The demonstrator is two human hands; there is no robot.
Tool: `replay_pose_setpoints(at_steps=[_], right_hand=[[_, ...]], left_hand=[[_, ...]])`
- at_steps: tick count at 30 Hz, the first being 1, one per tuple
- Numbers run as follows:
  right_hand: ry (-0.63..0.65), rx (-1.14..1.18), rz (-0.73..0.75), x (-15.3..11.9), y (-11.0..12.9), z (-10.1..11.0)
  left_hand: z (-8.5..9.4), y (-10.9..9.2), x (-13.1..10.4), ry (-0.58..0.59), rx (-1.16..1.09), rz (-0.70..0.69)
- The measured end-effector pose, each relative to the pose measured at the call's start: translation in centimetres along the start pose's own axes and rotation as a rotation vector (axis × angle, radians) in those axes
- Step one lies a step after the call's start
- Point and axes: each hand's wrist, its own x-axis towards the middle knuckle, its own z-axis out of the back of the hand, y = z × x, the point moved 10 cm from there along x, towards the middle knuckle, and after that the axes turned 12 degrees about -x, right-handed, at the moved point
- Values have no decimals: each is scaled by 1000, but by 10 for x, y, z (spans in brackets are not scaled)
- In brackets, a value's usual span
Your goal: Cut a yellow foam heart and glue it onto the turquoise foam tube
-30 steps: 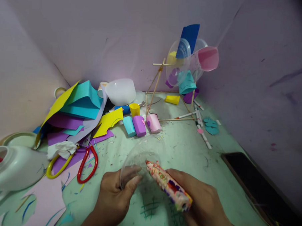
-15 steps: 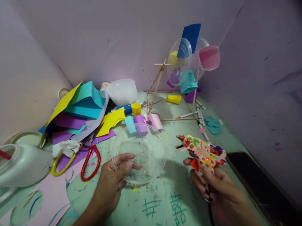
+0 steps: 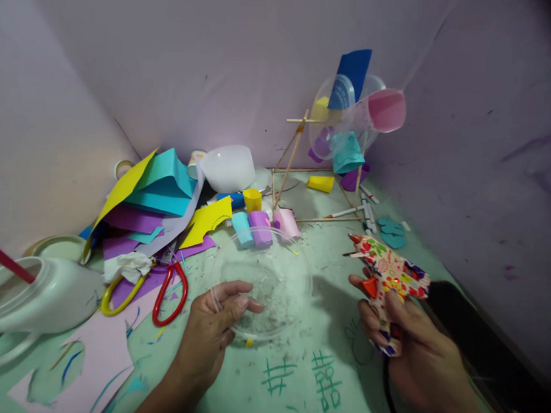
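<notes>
Between the thumb and fingers of my left hand (image 3: 215, 325) is the edge of a clear round plastic lid (image 3: 276, 279), tilted above the table. My right hand (image 3: 402, 340) is wrapped round the grip of a flower-patterned hot glue gun (image 3: 386, 272). Its nozzle points left, toward the lid but apart from it, and a cord hangs below. Just beyond the lid lie small paper cups in light blue (image 3: 243, 230), purple (image 3: 260, 229) and pink (image 3: 286, 224).
A stick frame (image 3: 289, 158) carrying a wheel of clear discs and coloured paper cups (image 3: 346, 152) stands at the back. To the left are coloured paper sheets (image 3: 162, 180), red-and-yellow-handled scissors (image 3: 171, 293) and a white plastic jug (image 3: 66, 288). A dark phone-like slab (image 3: 462, 324) lies right.
My right hand has moved the glue gun to the right and slightly up, farther from the lid. My left hand still holds the lid; the whole view has shifted a little.
</notes>
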Motion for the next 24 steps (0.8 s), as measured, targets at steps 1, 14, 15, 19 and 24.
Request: replay_pose_setpoints(at_steps=[1,14,15,19,24], right_hand=[[-5,1,7,0,0,1],[-183,56,323,-4,26,17],[-251,39,397,-10,35,22],[-395,-34,583,-27,58,30],[-145,61,310,-4,23,9]], left_hand=[[0,0,0,2,0,-3],[-3,1,-2,0,1,42],[-2,2,-2,-3,9,49],[-1,4,0,13,-19,64],[-5,5,0,76,-94,82]])
